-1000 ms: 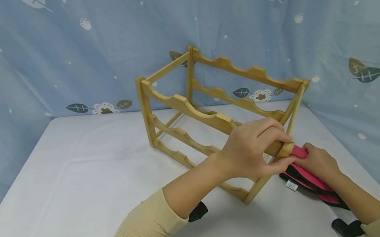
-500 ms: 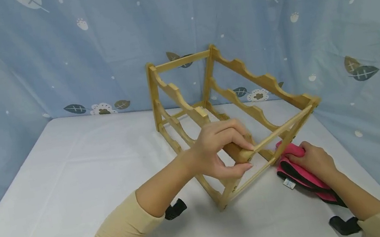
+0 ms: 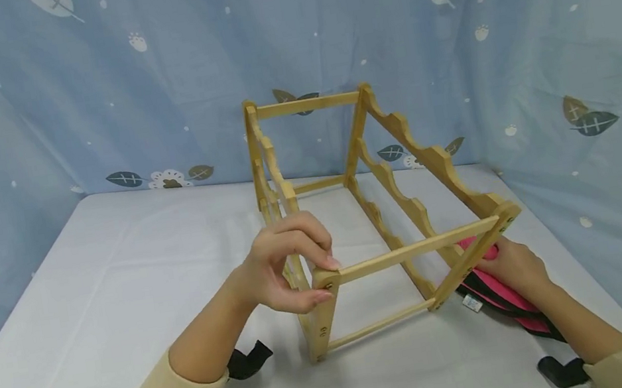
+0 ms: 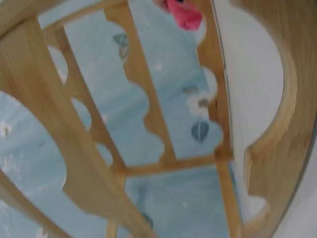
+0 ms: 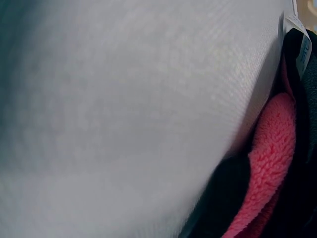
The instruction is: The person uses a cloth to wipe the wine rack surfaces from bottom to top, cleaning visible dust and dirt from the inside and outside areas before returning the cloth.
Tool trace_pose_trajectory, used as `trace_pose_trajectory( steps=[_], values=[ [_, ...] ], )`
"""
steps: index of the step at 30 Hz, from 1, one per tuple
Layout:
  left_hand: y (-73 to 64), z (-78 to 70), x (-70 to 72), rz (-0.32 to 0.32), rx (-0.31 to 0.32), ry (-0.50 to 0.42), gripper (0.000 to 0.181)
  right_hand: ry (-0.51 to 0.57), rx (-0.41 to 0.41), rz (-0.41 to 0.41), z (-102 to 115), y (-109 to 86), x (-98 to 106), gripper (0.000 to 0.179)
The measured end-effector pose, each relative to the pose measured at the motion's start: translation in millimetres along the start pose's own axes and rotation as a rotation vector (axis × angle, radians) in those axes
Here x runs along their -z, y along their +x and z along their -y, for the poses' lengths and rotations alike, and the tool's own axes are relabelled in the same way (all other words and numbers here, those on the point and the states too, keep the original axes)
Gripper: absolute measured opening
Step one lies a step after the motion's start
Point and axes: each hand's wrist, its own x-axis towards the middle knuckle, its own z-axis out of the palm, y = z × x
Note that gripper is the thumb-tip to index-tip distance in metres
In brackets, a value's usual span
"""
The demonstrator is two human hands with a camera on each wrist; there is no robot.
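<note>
A light wooden rack (image 3: 416, 250) with scalloped rails stands on the white-covered table, one end towards me. At its near left upper corner my left hand (image 3: 264, 268) pinches the frame between thumb and fingers. The left wrist view looks through the scalloped rails (image 4: 136, 74). My right hand (image 3: 518, 267) grips a bright pink cloth (image 3: 503, 291) with black edging and a small white tag, beside the rack's near right post. That post hides part of the hand and cloth. Up close in the right wrist view, the fluffy pink cloth (image 5: 275, 134) lies over the table.
A blue curtain (image 3: 173, 80) with leaf and flower prints hangs behind the table and down both sides. White sheet (image 3: 137, 280) stretches to the left of the rack. Small black pieces (image 3: 562, 371) show beside both forearms.
My left hand has swung the rack's near corner left and towards me, turning the rack so its end faces me. The right hand stays almost in place, gripping the pink cloth.
</note>
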Motion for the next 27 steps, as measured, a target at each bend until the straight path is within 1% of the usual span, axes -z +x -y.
trace_pose_trajectory(
  steps=[2,6,9,12,16,18,22,24,27],
  values=[
    [-2.5,-2.5,10.1,0.005,0.021,-0.041,0.017,0.002,0.0,0.005,0,0.6,0,0.084],
    [-10.9,-2.2,29.9,-0.007,0.081,-0.101,0.015,0.02,-0.016,0.033,1,1.1,0,0.069],
    [-17.5,0.2,44.6,-0.002,0.124,-0.131,0.015,0.031,-0.03,0.05,2,0.7,0,0.059],
    [-21.6,1.2,58.8,0.017,0.167,-0.105,0.02,0.033,-0.034,0.058,3,1.2,-1,0.057],
    [-26.9,0.1,74.1,0.016,0.245,-0.045,0.022,0.025,-0.03,0.092,4,2.1,1,0.063],
    [-30.0,-1.2,79.9,0.008,0.293,-0.026,0.022,0.019,-0.016,0.106,5,1.4,2,0.064],
    [-34.6,-3.4,88.5,-0.009,0.379,0.025,0.024,-0.001,0.048,0.113,8,-3.0,7,0.064],
    [-35.3,-3.8,91.8,-0.007,0.403,0.046,0.025,-0.008,0.079,0.115,13,-7.3,10,0.065],
    [-35.3,-3.9,94.9,0.004,0.41,0.056,0.026,-0.014,0.12,0.122,23,-16.6,16,0.061]
  ],
)
